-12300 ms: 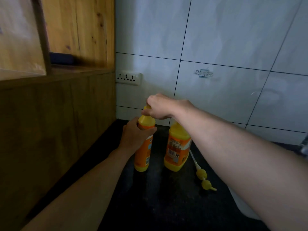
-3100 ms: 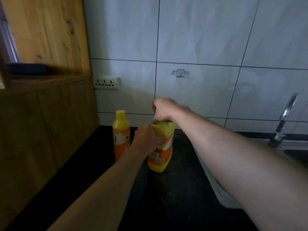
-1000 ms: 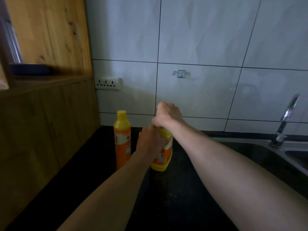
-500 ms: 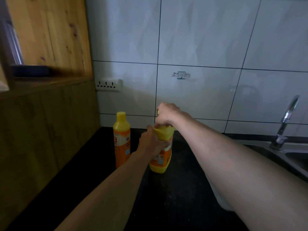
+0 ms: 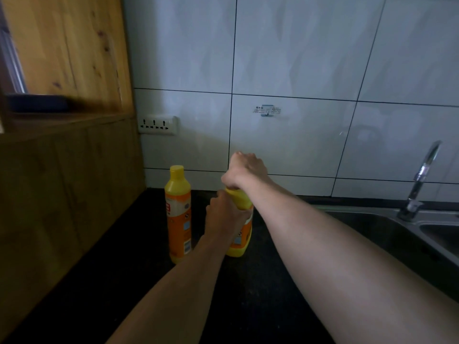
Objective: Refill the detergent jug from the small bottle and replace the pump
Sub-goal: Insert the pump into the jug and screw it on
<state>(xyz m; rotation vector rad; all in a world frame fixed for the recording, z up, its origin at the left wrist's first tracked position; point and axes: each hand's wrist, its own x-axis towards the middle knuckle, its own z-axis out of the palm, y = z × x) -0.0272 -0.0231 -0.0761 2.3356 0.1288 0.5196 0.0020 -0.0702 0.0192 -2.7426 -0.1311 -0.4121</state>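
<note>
With the left hand (image 5: 224, 214), gripping the detergent jug (image 5: 240, 244) from the near side, just under its yellow shoulder, fingers and thumb curled round the plastic. With the right hand (image 5: 244, 170), clenching a fist over the very top of that same jug, wrist straight above the neck; cannot tell what sits inside the fist, nor make out any part of the pump. Holding the jug upright on the black countertop (image 5: 248, 306), with its orange label and yellow base in sight below the left hand. Just to the left of the jug, apart from it and from both hands, standing upright on the same counter: the small bottle (image 5: 178, 214), orange-bodied, yellow-topped, cap on. Behind both, a white tiled wall (image 5: 298, 58) with dark grout lines, a white socket strip (image 5: 157, 124) low at its left end and a small pale fitting (image 5: 267, 111) stuck on higher up, too small to read. Along the left side, a wooden cabinet (image 5: 62, 182) with an open shelf, bearing something dark and flat, too blurred to name. At the right, a steel sink (image 5: 397, 227) let into the counter, with a chrome tap (image 5: 422, 180) upright at its back edge.
</note>
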